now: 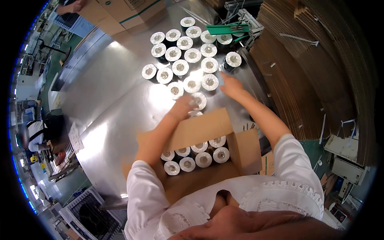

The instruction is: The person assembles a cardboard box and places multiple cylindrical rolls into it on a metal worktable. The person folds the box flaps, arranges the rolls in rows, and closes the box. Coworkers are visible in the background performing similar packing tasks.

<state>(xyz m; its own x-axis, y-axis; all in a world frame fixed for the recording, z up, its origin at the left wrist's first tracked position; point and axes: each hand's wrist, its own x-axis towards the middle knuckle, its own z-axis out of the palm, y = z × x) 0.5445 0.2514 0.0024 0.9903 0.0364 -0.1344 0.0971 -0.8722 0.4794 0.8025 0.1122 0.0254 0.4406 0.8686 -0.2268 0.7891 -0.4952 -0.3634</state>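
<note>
Several cylinders with white, crinkled round tops and dark sides stand upright on the metal table. My left hand [184,107], smeared by motion, is at the left side of the nearest cylinder [199,101]; its grip cannot be made out. My right hand [233,87] reaches to the right of another cylinder [210,82], fingers apart and holding nothing. Close to my body sits an open cardboard box [200,129] with its flaps up. Inside, two rows of the same cylinders [203,159] fill the far part, and bare cardboard shows at the near part.
The shiny metal table [116,132] stretches to the left. A green-edged metal device [228,29] stands at the far right. Stacked flat cardboard [296,80] borders the right side. Another person's hand [76,6] is by a large carton [116,16] at the far left.
</note>
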